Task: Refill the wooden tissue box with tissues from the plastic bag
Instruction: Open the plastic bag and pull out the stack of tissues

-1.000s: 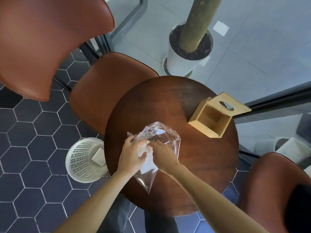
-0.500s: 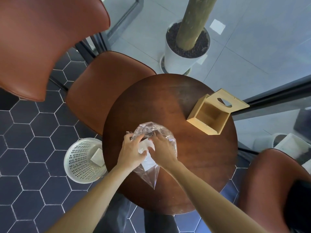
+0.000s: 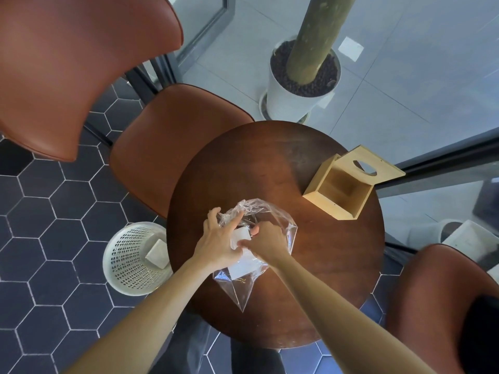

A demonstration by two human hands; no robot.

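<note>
Early stage: the wooden tissue box (image 3: 340, 190) lies open and empty at the far right of the round table (image 3: 259, 157), lid (image 3: 371, 164) swung back; the tissues (image 3: 241, 261) remain inside the plastic bag (image 3: 275, 222) near the table's front; left hand (image 3: 220, 242) and right hand (image 3: 266, 242), close together, grip the bag at its mouth; extraction and loading remain.

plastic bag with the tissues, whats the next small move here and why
Probably draw the tissues out through the plastic bag mouth. Both the left hand and right hand are at the bag, the stack is still inside, and the wooden tissue box sits open and empty.
</note>
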